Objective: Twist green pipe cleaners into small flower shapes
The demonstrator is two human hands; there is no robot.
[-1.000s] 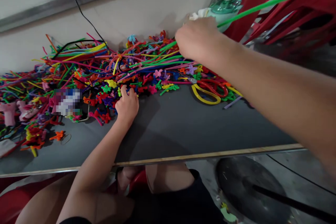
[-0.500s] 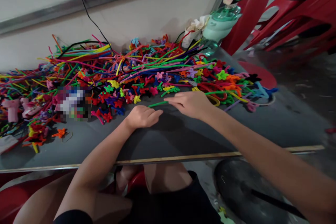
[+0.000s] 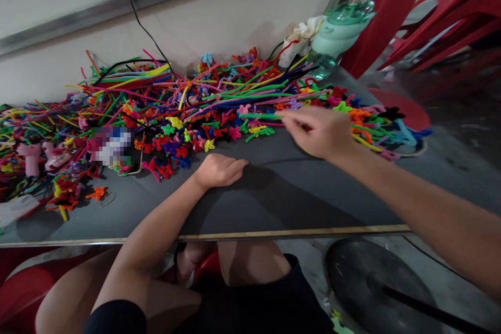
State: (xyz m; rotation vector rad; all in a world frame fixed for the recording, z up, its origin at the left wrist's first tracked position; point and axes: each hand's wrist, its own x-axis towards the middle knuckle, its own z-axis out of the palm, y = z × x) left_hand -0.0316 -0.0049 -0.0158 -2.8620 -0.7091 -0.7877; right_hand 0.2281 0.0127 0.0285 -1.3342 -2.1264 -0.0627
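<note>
My right hand hovers over the dark table, pinching a green pipe cleaner whose end points left. It is slightly blurred by motion. My left hand rests on the table with its fingers curled loosely and nothing in it, just in front of a scatter of small twisted pipe-cleaner flowers. Behind both hands lies a big heap of long coloured pipe cleaners along the wall.
A green bottle-shaped toy with white cloth stands at the table's back right. Red plastic chairs are beyond it. A black cable runs down the wall. Pink figures lie far left. My knees show under the table edge.
My right hand brought the green pipe cleaner down from the heap to the table, then lifted it up and to the right. My left hand left the flowers and settled on the table.
</note>
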